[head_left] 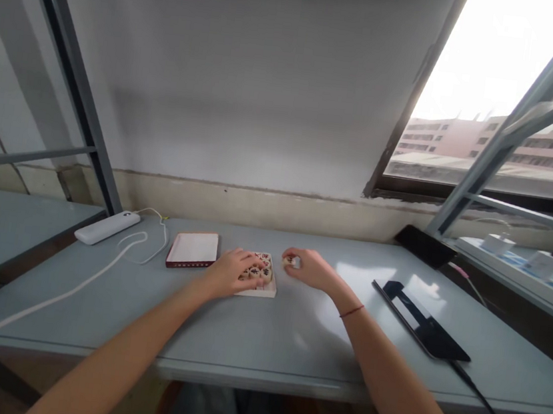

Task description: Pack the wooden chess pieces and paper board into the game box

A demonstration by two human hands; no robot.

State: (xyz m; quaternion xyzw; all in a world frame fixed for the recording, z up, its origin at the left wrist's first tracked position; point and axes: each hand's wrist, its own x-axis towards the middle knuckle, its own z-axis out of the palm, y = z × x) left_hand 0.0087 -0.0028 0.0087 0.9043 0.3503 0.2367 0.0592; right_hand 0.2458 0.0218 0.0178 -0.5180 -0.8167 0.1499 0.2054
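Note:
Several round xiangqi pieces point(262, 274) with dark and red characters lie in a shallow white box point(266, 293) at the middle of the desk. My left hand point(233, 272) rests over the box's left side, its fingers stretched apart across the pieces and hiding some of them. Just right of the box, my right hand point(309, 268) pinches a single xiangqi piece point(290, 261) between thumb and fingers. To the left of my left hand lies the box lid point(194, 248), with its white inside up and dark red sides.
A white power bank point(107, 226) with a white cable point(79, 290) lies on the left of the grey desk point(258, 352). On the right are a black tablet-like device point(421, 322), a dark phone-like slab point(425, 247) and a power strip point(525, 271) with plugs. Metal posts flank the desk.

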